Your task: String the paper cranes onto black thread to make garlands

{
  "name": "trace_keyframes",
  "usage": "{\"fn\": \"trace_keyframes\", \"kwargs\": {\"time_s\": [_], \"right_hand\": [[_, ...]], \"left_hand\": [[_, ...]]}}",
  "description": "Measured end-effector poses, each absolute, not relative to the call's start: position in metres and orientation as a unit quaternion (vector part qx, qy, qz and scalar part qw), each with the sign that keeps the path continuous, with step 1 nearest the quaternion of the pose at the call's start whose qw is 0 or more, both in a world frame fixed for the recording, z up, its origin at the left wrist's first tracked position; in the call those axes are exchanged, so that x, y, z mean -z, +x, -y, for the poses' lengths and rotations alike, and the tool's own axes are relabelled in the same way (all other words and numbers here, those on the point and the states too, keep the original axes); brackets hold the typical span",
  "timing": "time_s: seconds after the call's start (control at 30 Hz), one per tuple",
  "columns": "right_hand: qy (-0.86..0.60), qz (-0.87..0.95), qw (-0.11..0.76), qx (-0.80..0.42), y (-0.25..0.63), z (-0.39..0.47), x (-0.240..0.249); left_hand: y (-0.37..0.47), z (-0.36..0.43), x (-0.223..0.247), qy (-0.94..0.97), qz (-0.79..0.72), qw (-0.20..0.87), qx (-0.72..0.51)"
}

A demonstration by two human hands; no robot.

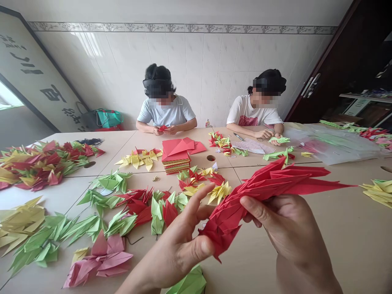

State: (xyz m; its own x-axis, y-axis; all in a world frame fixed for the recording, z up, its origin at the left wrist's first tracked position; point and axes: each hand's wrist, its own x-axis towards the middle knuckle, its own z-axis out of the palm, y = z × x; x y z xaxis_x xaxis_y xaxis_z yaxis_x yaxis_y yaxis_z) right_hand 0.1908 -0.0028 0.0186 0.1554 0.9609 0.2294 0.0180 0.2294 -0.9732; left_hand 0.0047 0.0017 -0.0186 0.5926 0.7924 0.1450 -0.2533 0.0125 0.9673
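A bundle of red origami paper pieces point(245, 192), nested into one another with pointed ends to the right, is held up above the table. My right hand point(288, 220) is closed around its middle and right part, the thumb pressed along the front. At the bundle's lower left end is my left hand point(186, 237), its thumb against the near side and its other fingers behind, the index finger raised. A green folded paper piece point(190, 282) lies below my left wrist, partly hidden. Just left of that hand is a pink folded paper cluster point(99, 261).
Bundles of green point(88, 226), yellow point(21, 218) and red folded paper cover the table's left side, with a large mixed heap point(43, 163) behind. A stack of square paper point(176, 157) stands mid-table. Two people point(167, 110) sit opposite, each handling paper. A clear plastic sheet point(343, 143) lies right.
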Motion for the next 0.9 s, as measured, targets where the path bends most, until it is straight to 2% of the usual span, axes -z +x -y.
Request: {"fn": "trace_keyframes", "kwargs": {"time_s": [0.33, 0.5, 0.6, 0.7, 0.9], "right_hand": [[-0.468, 0.520, 0.623, -0.350, 0.203, -0.004, -0.009], [-0.474, 0.534, 0.638, -0.288, 0.201, -0.002, -0.013], [-0.474, 0.529, 0.658, -0.251, 0.198, 0.001, -0.013], [-0.473, 0.523, 0.677, -0.208, 0.196, 0.006, -0.013], [-0.482, 0.573, 0.637, -0.186, 0.195, 0.010, -0.014]], "left_hand": [[0.005, -0.004, 0.015, 0.531, -0.288, 0.704, -0.373], [0.008, -0.003, 0.012, 0.561, -0.339, 0.648, -0.387], [0.008, -0.002, 0.011, 0.597, -0.386, 0.584, -0.392], [0.007, -0.004, 0.011, 0.666, -0.428, 0.471, -0.390], [0.006, -0.011, 0.012, 0.755, -0.416, 0.257, -0.437]]}}
